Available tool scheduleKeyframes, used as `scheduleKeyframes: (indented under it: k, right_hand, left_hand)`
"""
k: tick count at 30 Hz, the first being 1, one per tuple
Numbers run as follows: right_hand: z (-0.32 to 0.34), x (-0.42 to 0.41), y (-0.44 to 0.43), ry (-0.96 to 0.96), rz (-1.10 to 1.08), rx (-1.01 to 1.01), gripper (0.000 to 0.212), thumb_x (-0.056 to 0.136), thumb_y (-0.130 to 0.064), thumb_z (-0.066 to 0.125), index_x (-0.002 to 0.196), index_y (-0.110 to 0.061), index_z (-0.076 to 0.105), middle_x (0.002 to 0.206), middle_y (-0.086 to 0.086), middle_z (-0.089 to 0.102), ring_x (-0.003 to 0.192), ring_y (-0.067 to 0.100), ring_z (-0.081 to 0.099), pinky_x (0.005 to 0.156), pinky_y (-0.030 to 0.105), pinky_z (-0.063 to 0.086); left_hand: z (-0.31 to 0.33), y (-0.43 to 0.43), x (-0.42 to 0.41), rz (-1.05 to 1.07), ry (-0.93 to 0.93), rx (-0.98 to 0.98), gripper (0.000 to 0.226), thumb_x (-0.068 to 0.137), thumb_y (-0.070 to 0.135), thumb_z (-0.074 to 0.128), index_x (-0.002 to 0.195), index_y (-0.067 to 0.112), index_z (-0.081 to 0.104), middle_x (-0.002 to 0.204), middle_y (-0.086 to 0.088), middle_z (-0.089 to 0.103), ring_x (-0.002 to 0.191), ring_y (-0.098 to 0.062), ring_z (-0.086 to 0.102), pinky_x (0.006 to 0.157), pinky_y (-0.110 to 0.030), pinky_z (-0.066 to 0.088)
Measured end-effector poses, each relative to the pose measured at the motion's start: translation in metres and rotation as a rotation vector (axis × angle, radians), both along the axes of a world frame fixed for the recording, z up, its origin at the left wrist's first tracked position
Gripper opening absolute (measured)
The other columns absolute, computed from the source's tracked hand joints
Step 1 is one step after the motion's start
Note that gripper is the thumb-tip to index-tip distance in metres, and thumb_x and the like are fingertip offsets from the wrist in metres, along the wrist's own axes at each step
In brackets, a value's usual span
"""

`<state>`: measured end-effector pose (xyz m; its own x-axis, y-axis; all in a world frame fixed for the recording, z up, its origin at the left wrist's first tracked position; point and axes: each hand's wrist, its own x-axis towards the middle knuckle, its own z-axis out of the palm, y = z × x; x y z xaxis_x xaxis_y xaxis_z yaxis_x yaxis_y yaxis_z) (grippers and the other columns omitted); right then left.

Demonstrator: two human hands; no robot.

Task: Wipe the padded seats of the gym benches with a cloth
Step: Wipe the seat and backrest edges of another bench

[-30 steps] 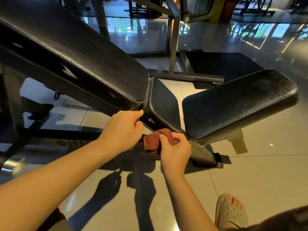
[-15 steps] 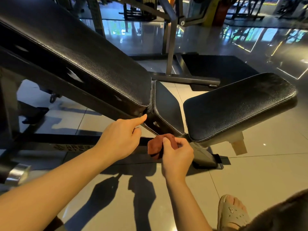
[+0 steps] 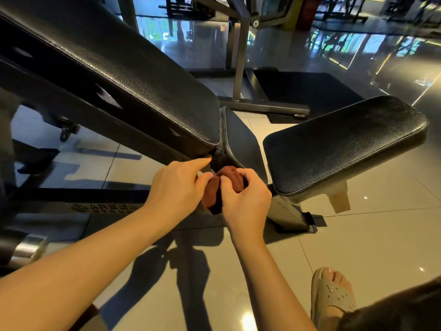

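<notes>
On the glossy tiled floor (image 3: 358, 247) stands one adjustable bench with three black padded sections. The largest is the back pad (image 3: 124, 75), which slopes up toward the far left corner of the view. Next in size is the seat pad (image 3: 341, 146) at the right end of the bench, which is tilted slightly. The small middle pad (image 3: 241, 144) sits between the two, nearly touching the lower edge of the back pad. All three have a grained surface and pale stitching along their edges. The bench's dark base rail (image 3: 71, 206) runs along the floor under the back pad. It carries raised lettering that reads ARSEN before the forearm covers the rest, and a smaller line below it is too faint to read. Behind the bench one grey machine frame (image 3: 238, 68) rises beside a black floor mat (image 3: 305, 89). Two bare hands meet at the near edge of the bench, just below the near corner of the middle pad. The left hand (image 3: 176, 187) stretches its forefinger toward the lower corner of the back pad and its thumb lies against the cloth, but whether it grips the cloth cannot be told. The right hand (image 3: 245, 199) has its fingers and thumb curled round the one rust-brown cloth (image 3: 229, 180). The cloth is bunched into a wad, held off the pads, just in front of the middle pad's near edge. One foot in a beige sandal (image 3: 331, 297) rests on the floor at the near right.
</notes>
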<state>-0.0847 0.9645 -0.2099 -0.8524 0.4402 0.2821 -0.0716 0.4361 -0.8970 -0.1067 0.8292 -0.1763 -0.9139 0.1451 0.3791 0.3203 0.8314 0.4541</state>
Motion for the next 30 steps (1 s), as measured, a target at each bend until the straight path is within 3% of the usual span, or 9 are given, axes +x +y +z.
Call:
scheduleKeyframes:
  k: [4,10,14,20,23,25,27,30]
  right_hand:
    - [-0.017,0.012,0.023,-0.102,-0.123,-0.078,0.007,0.091,-0.022,0.072,0.092,-0.028,0.069,0.079,-0.019,0.062,0.082,0.006,0.063,0.067,0.011,0.044]
    - [0.013,-0.006,-0.008,0.078,0.029,0.110,0.007,0.092,-0.031,0.069,0.096,-0.026,0.069,0.085,-0.015,0.065,0.081,0.003,0.060,0.071,0.014,0.048]
    - [-0.015,0.008,0.018,-0.064,-0.080,-0.012,0.005,0.091,-0.026,0.071,0.091,-0.028,0.067,0.082,-0.015,0.065,0.082,0.006,0.063,0.074,0.026,0.055]
    - [0.006,-0.003,-0.002,0.045,0.002,0.111,0.007,0.091,-0.030,0.070,0.091,-0.024,0.066,0.079,-0.014,0.062,0.077,0.005,0.059,0.066,0.016,0.047]
    - [-0.011,0.004,0.015,-0.070,-0.085,-0.011,0.007,0.091,-0.027,0.072,0.092,-0.022,0.067,0.080,-0.013,0.063,0.081,0.008,0.062,0.065,0.013,0.047]
    - [-0.016,0.009,0.021,-0.128,-0.138,-0.080,0.008,0.091,-0.024,0.074,0.092,-0.021,0.066,0.078,-0.015,0.061,0.084,0.011,0.064,0.061,0.007,0.043]
    - [-0.005,0.003,0.011,-0.062,-0.107,-0.061,0.010,0.090,-0.026,0.075,0.089,-0.023,0.065,0.077,-0.017,0.061,0.081,0.007,0.062,0.061,0.010,0.041]
    - [0.012,-0.004,-0.007,-0.009,0.000,0.049,0.013,0.090,-0.033,0.072,0.087,-0.030,0.060,0.076,-0.018,0.059,0.076,0.003,0.059,0.064,0.016,0.047]
  left_hand:
    - [0.000,0.003,-0.002,0.015,0.058,0.044,0.039,0.098,0.043,0.064,0.132,0.025,0.068,0.091,-0.002,0.076,0.093,-0.026,0.070,0.082,-0.047,0.057]
    - [0.000,0.010,-0.011,0.065,0.150,-0.013,0.029,0.100,0.040,0.060,0.119,0.025,0.076,0.100,0.001,0.079,0.093,-0.024,0.072,0.077,-0.037,0.056]
    - [-0.001,0.010,-0.010,0.074,0.192,0.016,0.023,0.096,0.034,0.070,0.112,0.021,0.079,0.095,-0.001,0.079,0.087,-0.026,0.074,0.070,-0.035,0.054]
    - [0.001,0.010,-0.012,0.076,0.160,0.003,0.029,0.099,0.040,0.064,0.120,0.024,0.076,0.106,0.000,0.078,0.098,-0.024,0.072,0.080,-0.040,0.058]
    - [0.005,0.004,-0.007,0.031,0.166,-0.044,0.028,0.096,0.037,0.068,0.118,0.022,0.076,0.092,0.001,0.078,0.088,-0.024,0.073,0.074,-0.039,0.058]
    - [0.014,-0.001,-0.002,-0.012,0.262,-0.135,0.023,0.091,0.030,0.074,0.111,0.017,0.076,0.088,0.001,0.074,0.084,-0.024,0.071,0.068,-0.038,0.055]
    - [0.026,-0.002,0.001,-0.036,0.435,-0.269,0.024,0.087,0.024,0.077,0.107,0.012,0.073,0.091,-0.005,0.067,0.085,-0.026,0.062,0.066,-0.039,0.048]
    - [0.039,-0.005,0.004,-0.036,0.606,-0.414,0.037,0.085,0.024,0.071,0.118,0.008,0.068,0.109,-0.014,0.061,0.099,-0.033,0.050,0.081,-0.046,0.039]
